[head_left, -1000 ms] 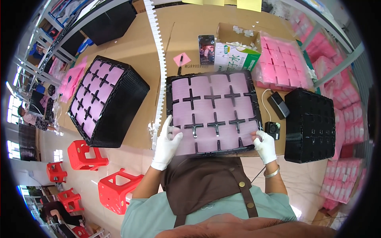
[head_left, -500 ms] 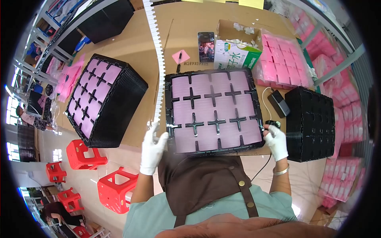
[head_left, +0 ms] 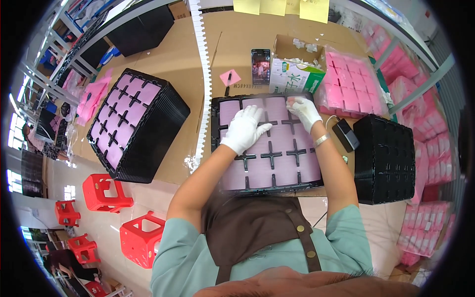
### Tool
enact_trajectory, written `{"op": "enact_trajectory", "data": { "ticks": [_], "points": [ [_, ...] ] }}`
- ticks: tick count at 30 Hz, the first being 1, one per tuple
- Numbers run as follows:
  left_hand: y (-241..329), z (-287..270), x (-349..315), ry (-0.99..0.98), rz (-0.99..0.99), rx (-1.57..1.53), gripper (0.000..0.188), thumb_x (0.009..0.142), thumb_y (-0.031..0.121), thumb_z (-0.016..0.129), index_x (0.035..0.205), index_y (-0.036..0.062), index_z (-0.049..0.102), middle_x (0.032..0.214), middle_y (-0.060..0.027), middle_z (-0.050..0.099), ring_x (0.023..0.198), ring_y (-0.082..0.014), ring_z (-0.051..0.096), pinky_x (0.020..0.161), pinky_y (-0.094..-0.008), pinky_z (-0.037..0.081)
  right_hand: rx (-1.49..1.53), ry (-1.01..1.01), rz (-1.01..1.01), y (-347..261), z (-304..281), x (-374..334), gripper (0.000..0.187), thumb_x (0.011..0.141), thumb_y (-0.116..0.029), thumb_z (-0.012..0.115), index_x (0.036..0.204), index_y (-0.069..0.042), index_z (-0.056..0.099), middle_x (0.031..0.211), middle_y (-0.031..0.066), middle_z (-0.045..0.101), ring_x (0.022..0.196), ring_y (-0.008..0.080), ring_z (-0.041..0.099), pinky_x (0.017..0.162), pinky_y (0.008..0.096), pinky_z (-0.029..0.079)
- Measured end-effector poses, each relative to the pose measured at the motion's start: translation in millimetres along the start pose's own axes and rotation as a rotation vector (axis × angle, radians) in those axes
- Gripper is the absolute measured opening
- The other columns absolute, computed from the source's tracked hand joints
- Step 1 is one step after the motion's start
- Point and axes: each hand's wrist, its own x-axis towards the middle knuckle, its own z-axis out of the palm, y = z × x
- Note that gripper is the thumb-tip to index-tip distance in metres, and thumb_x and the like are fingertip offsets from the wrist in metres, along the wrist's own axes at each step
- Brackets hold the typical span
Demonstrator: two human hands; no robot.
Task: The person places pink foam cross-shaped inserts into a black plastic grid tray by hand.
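In front of me lies a black plastic tray point(head_left: 217, 185) with raised cross-shaped dividers and pinkish-purple pieces point(head_left: 292, 171) filling its compartments. My left hand point(head_left: 243, 131), in a white glove, rests over the tray's upper left part, fingers stretched out and thumb apart. At the upper right of the same tray is my right hand point(head_left: 306, 113), also gloved, with bare fingertips. Its fingers reach over the pieces near the far rim, somewhat spread, and I see nothing held in them. Both hands cover some of the dividers and pieces.
A tall stack of black trays point(head_left: 153, 133) stands left, pink-purple pieces on top; another black stack point(head_left: 384, 161) stands right. Beyond the tray are a phone point(head_left: 261, 67), a carton point(head_left: 297, 74) and bagged pink pieces point(head_left: 349, 81). A white toothed strip point(head_left: 202, 84) crosses the cardboard-covered table. Red stools point(head_left: 143, 240) stand left.
Both hands have moved from the tray's near left and right sides up and inward onto its far half. The view has shifted slightly.
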Motion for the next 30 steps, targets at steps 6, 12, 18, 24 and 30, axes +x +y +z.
{"op": "enact_trajectory", "data": {
  "ticks": [6, 12, 18, 24, 30],
  "points": [
    [-30.1, -25.9, -19.2, -0.097, -0.089, 0.007, 0.064, 0.089, 0.052, 0.052, 0.124, -0.0012, 0.051, 0.126, -0.0224, 0.054, 0.116, -0.0348, 0.052, 0.099, -0.0415, 0.041, -0.106, 0.225, -0.112, 16.8, -39.0, 20.4, 0.028, 0.088, -0.005, 0.060, 0.114, 0.004, 0.056, 0.104, 0.0085, 0.062, 0.090, 0.0153, 0.061, 0.080, 0.0234, 0.049],
    [-30.7, -21.2, -15.3, -0.065, -0.130, 0.162, 0.063, 0.090, 0.051, 0.050, 0.125, -0.0012, 0.051, 0.129, -0.0238, 0.052, 0.123, -0.0358, 0.047, 0.104, -0.0419, 0.035, -0.491, 0.330, -0.150, 4.4, -13.6, 13.4, 0.029, 0.085, -0.009, 0.063, 0.111, 0.002, 0.060, 0.096, 0.0092, 0.067, 0.089, 0.0136, 0.062, 0.081, 0.0263, 0.048],
    [-36.5, -30.5, -37.3, -0.090, -0.075, 0.241, 0.067, 0.089, 0.050, 0.054, 0.127, -0.0042, 0.048, 0.127, -0.0242, 0.052, 0.119, -0.0364, 0.048, 0.104, -0.0420, 0.035, -0.537, 0.120, -0.151, -4.7, -32.9, -8.8, 0.027, 0.084, -0.013, 0.063, 0.108, 0.001, 0.063, 0.095, 0.0103, 0.069, 0.088, 0.0160, 0.063, 0.080, 0.0278, 0.048],
    [-0.9, -39.7, -70.8, -0.118, 0.113, 0.136, 0.049, 0.090, 0.035, 0.056, 0.125, 0.0008, 0.052, 0.131, -0.0225, 0.050, 0.124, -0.0362, 0.046, 0.105, -0.0436, 0.034, -1.083, -0.019, -0.462, -7.3, -13.4, -87.5, 0.021, 0.082, -0.015, 0.063, 0.097, 0.000, 0.066, 0.097, 0.0160, 0.067, 0.092, 0.0345, 0.062, 0.084, 0.0393, 0.049],
    [13.1, -69.9, -95.4, -0.163, 0.038, -0.004, 0.041, 0.084, 0.032, 0.064, 0.111, 0.0007, 0.060, 0.115, -0.0181, 0.060, 0.111, -0.0349, 0.056, 0.096, -0.0414, 0.042, -1.415, -0.125, -0.498, -19.0, -20.6, -152.9, 0.025, 0.077, -0.022, 0.070, 0.094, -0.003, 0.068, 0.108, 0.0120, 0.064, 0.103, 0.0307, 0.057, 0.091, 0.0409, 0.043]
  ]
}}
